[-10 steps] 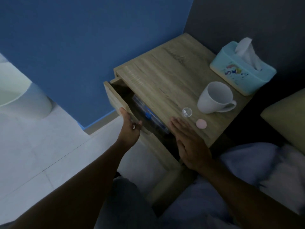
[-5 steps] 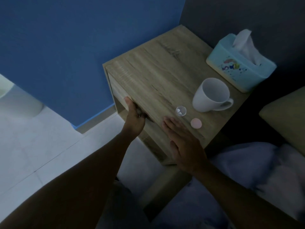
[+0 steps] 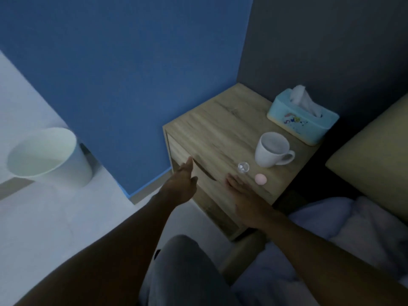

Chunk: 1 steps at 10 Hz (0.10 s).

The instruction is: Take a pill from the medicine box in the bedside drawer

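Your left hand (image 3: 180,186) hangs open at centre frame, fingers loosely spread and holding nothing, fingertips just at the shut drawer (image 3: 194,171). The drawer front runs from upper left to lower right and faces the lower left. Your right hand (image 3: 245,195) lies flat and empty on the nightstand (image 3: 220,129) edge, near a small clear cup (image 3: 243,167) holding white pills, a pink cap (image 3: 260,179) and a white mug (image 3: 272,150).

The room is dim. A matte blue wall (image 3: 132,74) meets a dark grey wall (image 3: 320,45) at the corner behind a light wooden bedside cabinet (image 3: 216,133). Pale tiled floor (image 3: 44,217) spreads to the left, with a white round plastic bin (image 3: 44,155) standing against the blue wall. A bed with pale rumpled bedding (image 3: 353,228) and a yellowish pillow (image 3: 375,155) lies to the right.
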### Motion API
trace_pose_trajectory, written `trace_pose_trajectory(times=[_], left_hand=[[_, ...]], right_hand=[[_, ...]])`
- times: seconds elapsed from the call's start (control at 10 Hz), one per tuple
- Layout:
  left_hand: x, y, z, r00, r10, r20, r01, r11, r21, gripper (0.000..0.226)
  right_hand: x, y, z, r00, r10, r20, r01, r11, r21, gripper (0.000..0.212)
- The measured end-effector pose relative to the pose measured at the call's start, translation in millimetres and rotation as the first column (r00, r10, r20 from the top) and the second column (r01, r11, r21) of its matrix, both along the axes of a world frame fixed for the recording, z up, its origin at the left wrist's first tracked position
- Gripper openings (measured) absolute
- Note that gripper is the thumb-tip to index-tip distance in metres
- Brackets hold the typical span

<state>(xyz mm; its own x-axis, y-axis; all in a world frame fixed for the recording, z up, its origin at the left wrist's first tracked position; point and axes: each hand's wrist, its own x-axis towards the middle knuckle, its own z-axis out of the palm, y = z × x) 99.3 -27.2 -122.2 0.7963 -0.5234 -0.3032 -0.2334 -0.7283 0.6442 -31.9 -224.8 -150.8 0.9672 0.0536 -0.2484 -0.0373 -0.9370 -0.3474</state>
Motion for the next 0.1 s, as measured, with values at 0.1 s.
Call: trace_pose_trajectory(times=[0.1], left_hand=[[-10.4,7.6,42.5,0.993,-0.068,0.093,0.062,0.996,0.065,0.064]], right_hand=[[-0.7,11.1,29.5,0.998,-0.043,0.039,0.037,0.992,0.124,0.071]])
